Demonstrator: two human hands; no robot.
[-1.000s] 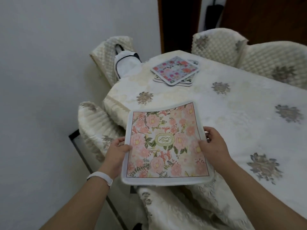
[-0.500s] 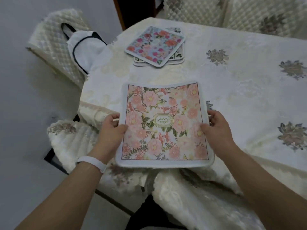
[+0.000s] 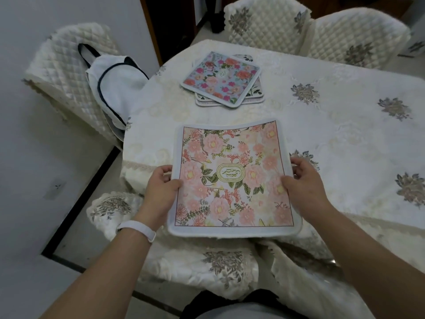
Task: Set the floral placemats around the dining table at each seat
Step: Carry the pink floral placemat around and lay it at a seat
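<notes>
A pink floral placemat [image 3: 232,178] with a white border and a gold oval label is held flat over the near corner of the dining table [image 3: 333,125]. My left hand [image 3: 161,189] grips its left edge and my right hand [image 3: 303,183] grips its right edge. The mat's near edge overhangs the table's edge; its far edge curls up slightly. Farther back on the cream tablecloth lies a stack of floral placemats [image 3: 223,78], the top one blue with red and pink flowers.
Quilted cream chairs surround the table: one at the left [image 3: 66,74] with a white bag [image 3: 115,88] on it, two at the back [image 3: 264,21], one just below the mat [image 3: 207,263]. A white wall and dark floor trim are on the left.
The view has shifted toward the table and downward. The pink placemat has moved a little farther over the table corner, both hands still on its sides.
</notes>
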